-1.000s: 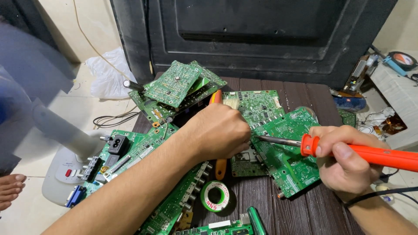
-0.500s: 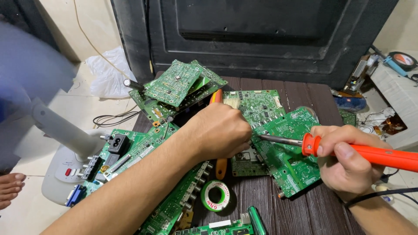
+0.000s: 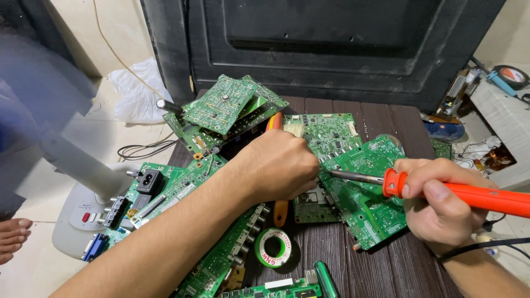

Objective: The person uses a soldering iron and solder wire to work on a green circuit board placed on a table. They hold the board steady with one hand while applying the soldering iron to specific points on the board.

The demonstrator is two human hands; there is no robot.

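Note:
My right hand (image 3: pixel 439 207) grips an orange-handled soldering iron (image 3: pixel 469 196); its metal tip (image 3: pixel 345 175) reaches left over a green circuit board (image 3: pixel 367 193) on the dark wooden table (image 3: pixel 353 259). My left hand (image 3: pixel 279 165) is curled into a fist right at the iron's tip, resting on the boards. What the left fingers pinch is hidden. An orange tool handle (image 3: pixel 280 212) pokes out below the left hand, and its other end shows above the knuckles.
Several green circuit boards are piled across the table, with a stack (image 3: pixel 226 107) at the back. A solder spool (image 3: pixel 274 246) lies near the front. A large black panel (image 3: pixel 331 44) stands behind. A white fan base (image 3: pixel 83 215) stands left, a bare foot (image 3: pixel 12 237) beside it.

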